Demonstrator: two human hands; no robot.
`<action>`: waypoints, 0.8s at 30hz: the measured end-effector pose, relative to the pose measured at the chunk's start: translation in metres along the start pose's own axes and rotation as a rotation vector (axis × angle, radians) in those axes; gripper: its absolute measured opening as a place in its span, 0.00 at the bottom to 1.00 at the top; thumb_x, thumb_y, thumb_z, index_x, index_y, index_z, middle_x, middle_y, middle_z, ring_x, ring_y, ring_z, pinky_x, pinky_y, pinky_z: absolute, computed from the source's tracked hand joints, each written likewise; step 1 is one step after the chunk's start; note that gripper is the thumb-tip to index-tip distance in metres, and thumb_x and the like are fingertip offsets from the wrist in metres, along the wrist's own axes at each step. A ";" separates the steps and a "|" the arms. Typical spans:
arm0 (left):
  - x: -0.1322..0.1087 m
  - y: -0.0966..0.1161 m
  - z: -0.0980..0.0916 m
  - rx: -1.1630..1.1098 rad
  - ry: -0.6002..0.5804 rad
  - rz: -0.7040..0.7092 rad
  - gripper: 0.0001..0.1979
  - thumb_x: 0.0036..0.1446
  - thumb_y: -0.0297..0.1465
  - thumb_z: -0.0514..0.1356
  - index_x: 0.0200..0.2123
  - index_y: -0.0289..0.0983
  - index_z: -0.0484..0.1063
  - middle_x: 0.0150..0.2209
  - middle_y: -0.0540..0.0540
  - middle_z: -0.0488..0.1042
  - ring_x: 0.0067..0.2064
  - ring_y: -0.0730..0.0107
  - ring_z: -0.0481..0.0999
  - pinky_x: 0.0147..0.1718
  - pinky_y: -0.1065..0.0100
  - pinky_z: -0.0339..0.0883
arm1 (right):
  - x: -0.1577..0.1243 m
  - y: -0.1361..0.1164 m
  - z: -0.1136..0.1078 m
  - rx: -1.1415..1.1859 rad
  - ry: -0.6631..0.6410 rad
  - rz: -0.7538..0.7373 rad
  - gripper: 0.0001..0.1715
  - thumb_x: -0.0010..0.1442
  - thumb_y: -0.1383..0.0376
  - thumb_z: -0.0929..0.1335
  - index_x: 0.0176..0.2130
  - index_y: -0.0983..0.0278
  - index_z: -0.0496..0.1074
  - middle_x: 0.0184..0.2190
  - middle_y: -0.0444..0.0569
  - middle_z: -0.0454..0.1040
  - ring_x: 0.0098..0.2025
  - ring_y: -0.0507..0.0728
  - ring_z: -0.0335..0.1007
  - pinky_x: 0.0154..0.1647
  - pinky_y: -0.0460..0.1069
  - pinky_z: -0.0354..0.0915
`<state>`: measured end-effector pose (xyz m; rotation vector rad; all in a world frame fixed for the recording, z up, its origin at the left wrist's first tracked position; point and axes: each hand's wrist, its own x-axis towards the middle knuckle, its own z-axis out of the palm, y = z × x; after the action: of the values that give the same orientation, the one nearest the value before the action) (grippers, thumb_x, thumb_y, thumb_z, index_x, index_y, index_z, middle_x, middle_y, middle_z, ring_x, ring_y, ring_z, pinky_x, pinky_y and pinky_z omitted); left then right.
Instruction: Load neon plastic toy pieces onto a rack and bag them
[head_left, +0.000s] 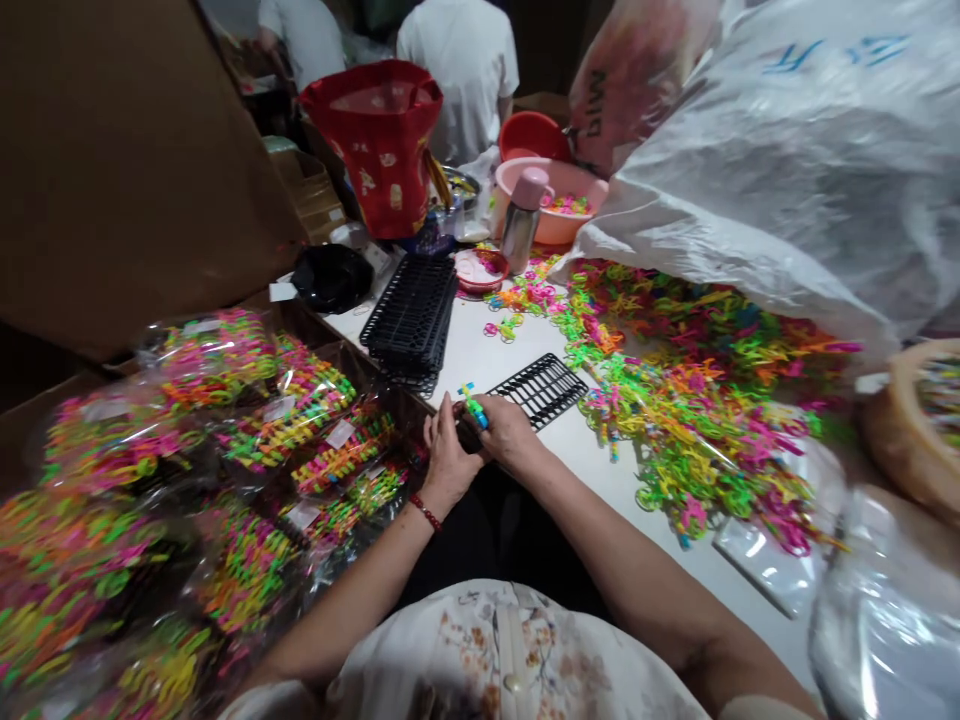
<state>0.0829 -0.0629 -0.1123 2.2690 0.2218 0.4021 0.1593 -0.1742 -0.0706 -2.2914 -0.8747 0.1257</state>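
My left hand and my right hand meet at the table's near edge, fingers curled. Between them is a small blue, green and yellow plastic toy, pinched by my right hand. A black plastic grid rack lies on the white table and runs back under my right hand. My left hand closes around a dark part that looks like the rack's near end; the fingers partly hide it. To the right spreads a heap of loose neon plastic toys.
Black racks stand stacked on the left, beside a black bag. Bagged colourful toys fill the lower left. Farther back are a red bag, a flask and a pink basin. A large plastic sack overhangs the right.
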 end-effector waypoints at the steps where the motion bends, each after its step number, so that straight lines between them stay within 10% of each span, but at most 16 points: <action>1: -0.001 -0.001 0.001 -0.001 0.005 0.000 0.53 0.47 0.36 0.67 0.68 0.37 0.38 0.61 0.34 0.62 0.63 0.51 0.60 0.64 0.45 0.44 | 0.000 0.001 0.002 -0.005 0.003 -0.011 0.18 0.55 0.74 0.65 0.45 0.62 0.74 0.42 0.52 0.77 0.45 0.59 0.70 0.47 0.49 0.63; 12: -0.001 0.000 0.001 0.078 0.031 0.032 0.50 0.49 0.42 0.66 0.67 0.39 0.42 0.62 0.34 0.62 0.63 0.50 0.60 0.63 0.43 0.43 | -0.037 0.011 -0.024 0.148 0.207 0.108 0.14 0.59 0.66 0.68 0.47 0.62 0.69 0.42 0.50 0.75 0.41 0.55 0.70 0.43 0.49 0.65; 18: 0.000 0.003 0.002 0.080 0.022 0.014 0.47 0.49 0.42 0.66 0.66 0.37 0.46 0.60 0.34 0.63 0.63 0.50 0.60 0.64 0.42 0.41 | -0.105 0.056 -0.073 -0.466 0.404 0.461 0.11 0.62 0.57 0.66 0.39 0.63 0.65 0.36 0.52 0.69 0.32 0.57 0.66 0.30 0.49 0.58; 24: 0.007 0.008 -0.001 0.083 0.030 0.004 0.26 0.53 0.42 0.62 0.53 0.39 0.63 0.56 0.38 0.68 0.61 0.53 0.63 0.63 0.41 0.41 | -0.106 0.069 -0.081 -0.648 0.368 0.591 0.08 0.61 0.62 0.67 0.38 0.65 0.65 0.35 0.55 0.70 0.32 0.59 0.66 0.29 0.50 0.56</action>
<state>0.0892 -0.0650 -0.1044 2.3461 0.2529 0.4362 0.1412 -0.3236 -0.0659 -2.9782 -0.0114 -0.3673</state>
